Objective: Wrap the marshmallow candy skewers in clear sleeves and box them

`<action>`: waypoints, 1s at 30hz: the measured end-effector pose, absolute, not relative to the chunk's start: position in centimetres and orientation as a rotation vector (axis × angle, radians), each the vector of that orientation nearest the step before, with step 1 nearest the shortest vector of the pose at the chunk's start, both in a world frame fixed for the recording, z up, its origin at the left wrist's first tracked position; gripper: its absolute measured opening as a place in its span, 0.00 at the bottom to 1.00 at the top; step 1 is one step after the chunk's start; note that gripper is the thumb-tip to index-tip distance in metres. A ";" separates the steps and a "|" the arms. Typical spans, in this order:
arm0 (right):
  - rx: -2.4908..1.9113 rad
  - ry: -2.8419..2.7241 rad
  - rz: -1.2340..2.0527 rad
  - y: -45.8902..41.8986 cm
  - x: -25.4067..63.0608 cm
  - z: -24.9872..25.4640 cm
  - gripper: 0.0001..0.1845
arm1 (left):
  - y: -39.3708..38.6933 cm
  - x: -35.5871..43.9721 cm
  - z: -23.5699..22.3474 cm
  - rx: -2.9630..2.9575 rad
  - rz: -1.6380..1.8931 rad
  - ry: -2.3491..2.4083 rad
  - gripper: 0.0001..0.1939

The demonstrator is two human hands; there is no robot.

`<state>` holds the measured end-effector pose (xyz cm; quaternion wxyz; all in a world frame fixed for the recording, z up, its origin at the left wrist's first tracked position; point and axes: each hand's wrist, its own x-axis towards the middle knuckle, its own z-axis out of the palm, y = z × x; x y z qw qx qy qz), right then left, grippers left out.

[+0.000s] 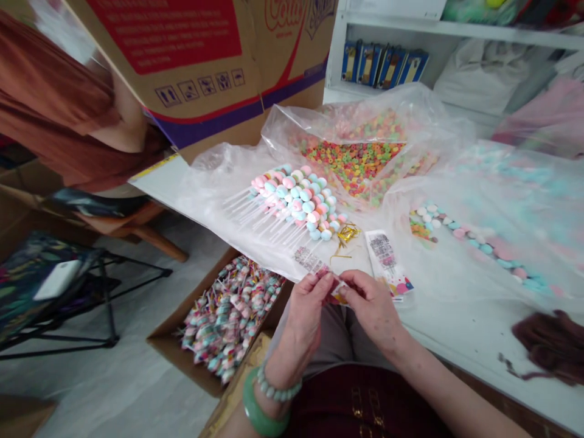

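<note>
Between finger and thumb, the left hand (305, 310) and right hand (368, 304) grip a small printed wrapper (340, 292), apparently thin film: light, flimsy, best held by its edges, just above the white bench (460, 340), near candy lollipops (287, 204).

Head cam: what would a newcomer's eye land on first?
At bottom centre, the left hand and right hand pinch a small printed wrapper. Just above them, pastel candy lollipops lie in a fanned stack on clear plastic. Lower left, a cardboard box on the floor brims with wrapped lollipops.
</note>
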<state>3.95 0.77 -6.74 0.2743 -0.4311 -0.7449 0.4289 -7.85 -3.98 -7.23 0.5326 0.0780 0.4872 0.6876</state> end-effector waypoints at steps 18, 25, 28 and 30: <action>-1.161 -2.591 -0.044 6.3 1.5 -7.0 0.15 | -4.9 -13.5 -7.1 -0.037 1.786 1.140 0.17; -1.168 -2.806 0.166 5.7 -4.5 -7.4 0.13 | -5.3 -14.1 -6.9 0.068 1.730 1.132 0.18; -1.303 -2.742 0.349 6.4 -4.4 -7.5 0.15 | -5.5 -14.2 -6.8 0.067 1.678 1.123 0.18; -1.426 -2.594 0.483 7.0 -3.3 -7.4 0.14 | -5.4 -14.2 -6.7 0.041 1.661 1.118 0.17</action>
